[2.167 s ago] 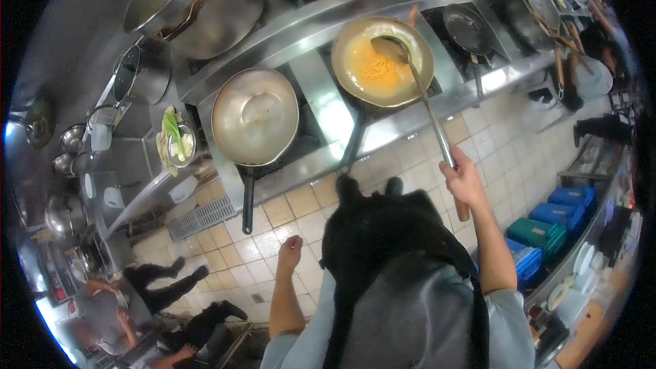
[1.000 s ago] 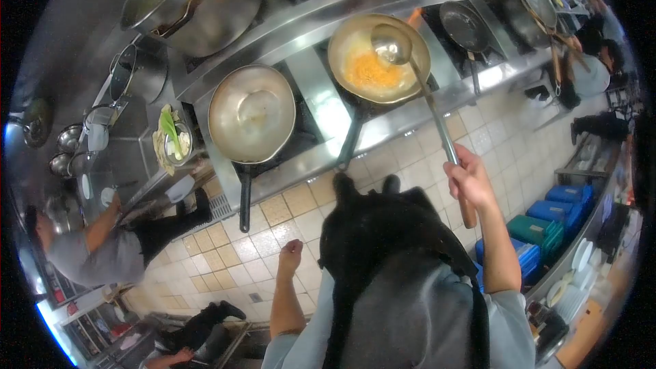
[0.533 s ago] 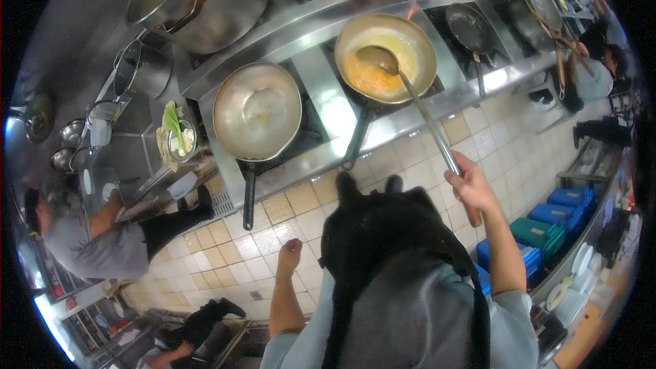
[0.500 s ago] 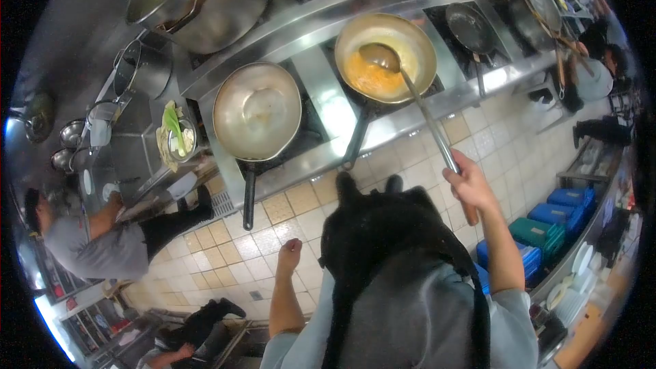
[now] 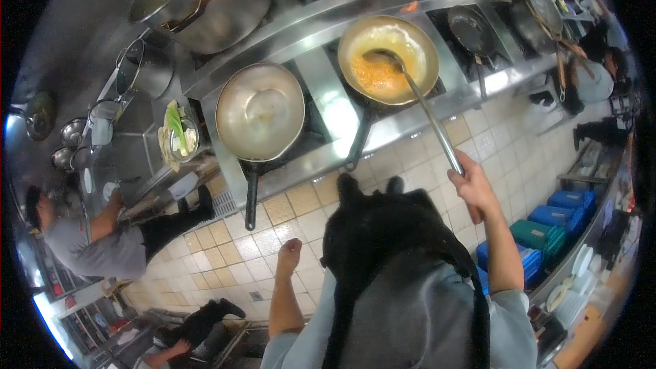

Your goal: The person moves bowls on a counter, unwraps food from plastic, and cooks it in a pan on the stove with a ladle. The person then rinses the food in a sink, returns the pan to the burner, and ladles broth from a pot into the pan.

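My right hand (image 5: 473, 183) is wrapped round the handle of a long metal ladle (image 5: 436, 127). The ladle's bowl rests in orange and pale yellow food (image 5: 380, 76) inside a wide pan (image 5: 432, 61) on the stove. My left hand (image 5: 289, 254) hangs over the floor with its fingers curled closed, touching nothing that I can see. A second wide pan (image 5: 260, 113) with a black handle stands on the burner to the left, holding only a slight residue.
Large pots (image 5: 225, 14) stand behind the pans. A small dark pan (image 5: 471, 30) is on the right burner. A bowl with green leaves (image 5: 183, 138) sits at the left. Co-workers (image 5: 102, 239) are at the left, bottom left and far right. Blue crates (image 5: 557, 216) stand at right.
The ladle's bowl has tilted and moved slightly within the food, and the orange food has spread. An orange flame or glow shows behind the pan. My left hand stays much the same.
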`<state>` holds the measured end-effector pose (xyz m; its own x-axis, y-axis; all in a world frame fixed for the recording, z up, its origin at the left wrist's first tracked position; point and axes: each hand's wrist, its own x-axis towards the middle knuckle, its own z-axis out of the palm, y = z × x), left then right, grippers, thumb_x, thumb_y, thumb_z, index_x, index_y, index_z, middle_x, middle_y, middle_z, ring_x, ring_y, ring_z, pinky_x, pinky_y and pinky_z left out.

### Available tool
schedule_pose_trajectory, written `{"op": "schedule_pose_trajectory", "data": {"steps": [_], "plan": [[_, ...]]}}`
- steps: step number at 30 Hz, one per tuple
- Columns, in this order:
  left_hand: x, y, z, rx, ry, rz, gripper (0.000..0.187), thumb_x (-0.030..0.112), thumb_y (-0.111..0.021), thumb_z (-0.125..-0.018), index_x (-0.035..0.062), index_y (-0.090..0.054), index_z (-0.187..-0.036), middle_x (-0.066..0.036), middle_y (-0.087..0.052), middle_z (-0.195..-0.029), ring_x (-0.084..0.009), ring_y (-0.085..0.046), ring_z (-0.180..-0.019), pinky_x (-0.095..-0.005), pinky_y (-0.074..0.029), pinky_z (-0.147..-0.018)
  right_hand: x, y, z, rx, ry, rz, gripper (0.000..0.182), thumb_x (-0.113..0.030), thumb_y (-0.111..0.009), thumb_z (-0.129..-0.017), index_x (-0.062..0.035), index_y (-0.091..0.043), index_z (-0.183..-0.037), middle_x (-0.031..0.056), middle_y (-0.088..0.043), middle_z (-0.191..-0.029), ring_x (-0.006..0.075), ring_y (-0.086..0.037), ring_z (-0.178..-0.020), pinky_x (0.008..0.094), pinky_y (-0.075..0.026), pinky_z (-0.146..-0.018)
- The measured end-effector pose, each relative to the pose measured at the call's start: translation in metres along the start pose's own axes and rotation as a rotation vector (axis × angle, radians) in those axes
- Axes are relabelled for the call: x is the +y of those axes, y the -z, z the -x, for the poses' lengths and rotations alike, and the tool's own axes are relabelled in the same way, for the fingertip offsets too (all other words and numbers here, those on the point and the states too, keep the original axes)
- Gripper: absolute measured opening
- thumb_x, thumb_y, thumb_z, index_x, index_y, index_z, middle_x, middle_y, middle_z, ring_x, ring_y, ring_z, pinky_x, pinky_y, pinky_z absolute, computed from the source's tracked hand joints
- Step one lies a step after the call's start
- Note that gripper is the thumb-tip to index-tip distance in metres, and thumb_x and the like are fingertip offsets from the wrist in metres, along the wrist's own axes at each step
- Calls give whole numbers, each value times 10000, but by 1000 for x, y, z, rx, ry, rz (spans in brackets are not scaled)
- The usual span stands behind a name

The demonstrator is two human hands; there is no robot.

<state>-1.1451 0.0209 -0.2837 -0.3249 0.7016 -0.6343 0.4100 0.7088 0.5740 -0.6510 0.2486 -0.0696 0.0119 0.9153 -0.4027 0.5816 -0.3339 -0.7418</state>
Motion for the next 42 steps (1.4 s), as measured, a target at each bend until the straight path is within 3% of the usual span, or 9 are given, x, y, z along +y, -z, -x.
{"op": "schedule_pose_trajectory", "data": {"steps": [5, 7, 10, 17, 23, 26, 31, 35, 42], "plan": [[-19, -1, -1, 13, 23, 40, 338, 285, -635, -906, 0, -668, -1084, -145, -699, -967, -204, -640, -890, -324, -500, -801, -4, -10, -18, 59, 45, 30, 431, -110, -575, -861, -7, -522, -1276, 146, -575, -771, 227, -579, -725, 353, -475, -678], [-24, 0, -1, 0, 73, 63, 326, 276, -633, -904, 7, -670, -1084, -135, -701, -973, -200, -639, -890, -320, -498, -805, -5, -19, -29, 87, 28, -29, 487, -109, -575, -873, -3, -482, -1339, 30, -526, -663, 113, -505, -538, 288, -431, -502], [-25, 4, 2, -4, 25, 11, 324, 272, -630, -902, 12, -668, -1090, -126, -703, -983, -196, -643, -921, -312, -497, -822, -18, -21, -35, 58, -40, -124, 476, -107, -575, -879, -3, -484, -1334, 27, -533, -641, 114, -508, -512, 291, -428, -479], [-34, -3, 5, 15, 60, 47, 318, 270, -637, -900, 22, -666, -1096, -128, -701, -987, -193, -642, -931, -311, -496, -831, -9, -15, -34, 150, 27, -173, 451, -92, -556, -897, -10, -479, -1334, 5, -498, -652, 93, -475, -490, 269, -394, -450], [-45, -16, 3, -13, 25, 60, 327, 276, -648, -900, 17, -666, -1099, -130, -701, -991, -193, -639, -935, -315, -496, -839, -27, -10, -24, 8, -167, -382, 434, -59, -539, -882, 5, -480, -1306, -3, -494, -669, 88, -455, -454, 259, -366, -401], [-43, -20, 0, -10, 58, 116, 328, 276, -642, -906, 15, -666, -1102, -140, -702, -994, -203, -643, -947, -318, -496, -845, -32, -14, -22, -69, -218, -642, 447, -47, -536, -859, 20, -473, -1297, 0, -493, -677, 93, -435, -432, 253, -350, -386], [-4, -7, 4, -19, 64, -5, 332, 262, -632, -910, -5, -660, -1106, -159, -701, -1028, -224, -651, -984, -325, -494, -869, -41, -9, -22, -192, -276, -966, 487, -90, -545, -832, 54, -465, -1289, 12, -494, -681, 96, -443, -421, 251, -343, -368], [-1, -3, 2, -20, 64, 38, 337, 264, -627, -910, -5, -658, -1111, -172, -697, -1039, -241, -652, -993, -332, -492, -878, -34, -2, -11, -211, -249, -909, 496, -75, -551, -830, 54, -461, -1300, 10, -493, -676, 96, -454, -427, 252, -349, -367], [-14, -11, -9, -29, 35, -14, 355, 288, -615, -910, 3, -657, -1117, -164, -692, -1050, -248, -643, -1009, -331, -486, -885, -41, 7, 15, -86, -162, -441, 475, -63, -579, -860, 36, -470, -1311, -9, -506, -668, 82, -478, -454, 250, -396, -414]]}}
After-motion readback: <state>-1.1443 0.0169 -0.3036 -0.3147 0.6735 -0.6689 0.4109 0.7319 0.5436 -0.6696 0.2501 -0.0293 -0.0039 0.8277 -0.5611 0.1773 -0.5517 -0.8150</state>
